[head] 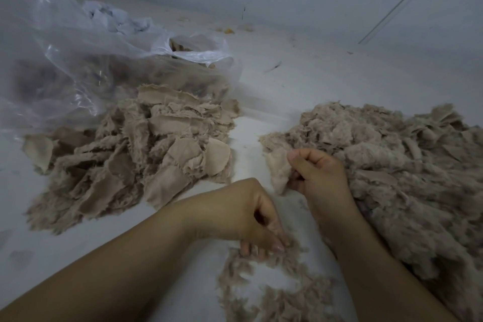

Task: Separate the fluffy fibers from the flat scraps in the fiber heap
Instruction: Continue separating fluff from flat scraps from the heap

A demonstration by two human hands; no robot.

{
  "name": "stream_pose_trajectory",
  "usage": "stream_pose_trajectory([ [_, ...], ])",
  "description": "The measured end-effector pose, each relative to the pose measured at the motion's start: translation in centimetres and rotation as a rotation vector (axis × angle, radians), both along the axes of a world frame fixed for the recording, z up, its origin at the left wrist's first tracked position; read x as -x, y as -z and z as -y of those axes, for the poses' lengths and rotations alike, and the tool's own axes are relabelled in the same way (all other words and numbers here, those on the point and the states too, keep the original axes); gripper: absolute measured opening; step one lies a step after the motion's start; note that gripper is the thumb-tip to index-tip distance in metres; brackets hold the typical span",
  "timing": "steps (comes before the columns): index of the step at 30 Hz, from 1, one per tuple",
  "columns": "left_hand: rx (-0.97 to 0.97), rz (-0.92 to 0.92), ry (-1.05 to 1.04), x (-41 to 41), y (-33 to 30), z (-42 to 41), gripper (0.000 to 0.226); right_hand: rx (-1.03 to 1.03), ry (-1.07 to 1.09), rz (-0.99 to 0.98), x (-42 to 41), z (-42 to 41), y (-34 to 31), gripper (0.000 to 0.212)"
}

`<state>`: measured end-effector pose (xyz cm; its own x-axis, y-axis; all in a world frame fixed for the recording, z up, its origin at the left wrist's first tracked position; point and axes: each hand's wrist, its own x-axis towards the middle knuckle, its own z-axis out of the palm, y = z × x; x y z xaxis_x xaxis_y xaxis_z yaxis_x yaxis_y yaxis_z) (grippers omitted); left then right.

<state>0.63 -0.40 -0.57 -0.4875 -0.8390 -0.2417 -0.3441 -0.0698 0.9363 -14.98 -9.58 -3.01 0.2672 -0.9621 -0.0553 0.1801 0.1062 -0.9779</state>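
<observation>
1. Your right hand (317, 175) pinches a pale fluffy piece (278, 171) at the near left edge of the unsorted fiber heap (392, 165), which lies on the right side of the white floor (274, 86).
2. Your left hand (251, 217) is curled, fingertips down, pinching loose tufts (261, 282) strewn on the floor just in front of you.
3. The pile of flat scraps (146, 154) sits on the left side, well apart from the heap, with a clear plastic bag (78, 55) behind it.
4. Lift the pinched piece clear of the heap before you judge it; neighbouring fibers will likely cling and drag along.
5. Feel it between thumb and fingers: if it has a woven, flat backing it belongs on the left pile; if it is all fluff, keep it on the fluffy side.
6. Gather the tufts under your left hand into one bunch, not a few strands at a time.
7. Keep the bare strip of floor between the two piles open, so that sorted and unsorted material cannot mix again.
</observation>
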Motion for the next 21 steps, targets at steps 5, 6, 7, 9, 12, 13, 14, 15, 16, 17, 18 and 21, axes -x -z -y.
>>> stream_pose_trajectory([
  [5, 0.267, -0.003, -0.260, -0.1, -1.2, 0.7, 0.016, 0.023, 0.010, -0.031, 0.2, 0.0, -0.1, 0.019],
  [6, 0.296, -0.023, -0.393, 0.1, -1.0, 1.0, 0.016, 0.031, -0.003, -0.039, 0.3, 0.0, -0.1, 0.018],
  [7, 0.322, -0.031, -0.534, 0.4, -0.6, 1.3, 0.016, 0.034, -0.020, -0.040, 0.4, 0.0, -0.2, 0.016],
  [9, 0.308, -0.012, -0.746, 0.9, 0.2, 1.9, 0.016, 0.029, -0.048, -0.028, 0.3, -0.1, -0.3, 0.015],
  [12, 0.207, 0.010, -0.758, 1.4, 0.8, 2.6, 0.018, 0.024, -0.058, -0.043, 0.3, -0.2, -0.3, 0.018],
  [13, 0.208, -0.007, -0.760, 1.4, 0.8, 2.7, 0.012, 0.022, -0.057, -0.049, 0.2, -0.2, -0.3, 0.018],
  [14, 0.233, -0.010, -0.787, 1.1, 0.9, 3.0, 0.013, 0.017, -0.052, -0.053, 0.1, -0.2, -0.3, 0.019],
  [15, 0.275, 0.015, -0.837, 0.7, 0.9, 3.2, 0.019, 0.013, -0.041, -0.058, 0.1, -0.1, -0.2, 0.021],
  [16, 0.330, 0.055, -0.883, 0.3, 0.8, 3.3, 0.022, 0.020, -0.029, -0.074, 0.0, 0.0, -0.1, 0.024],
  [17, 0.372, 0.079, -0.906, -0.1, 0.7, 3.5, 0.020, 0.037, -0.023, -0.100, 0.0, 0.0, 0.0, 0.025],
  [18, 0.388, 0.088, -0.888, -0.3, 0.6, 3.7, 0.014, 0.058, -0.032, -0.127, 0.0, 0.1, 0.0, 0.024],
  [21, 0.320, 0.203, -0.664, 0.2, 0.7, 3.8, 0.033, 0.085, -0.064, -0.155, -0.2, -0.1, -0.1, 0.022],
])
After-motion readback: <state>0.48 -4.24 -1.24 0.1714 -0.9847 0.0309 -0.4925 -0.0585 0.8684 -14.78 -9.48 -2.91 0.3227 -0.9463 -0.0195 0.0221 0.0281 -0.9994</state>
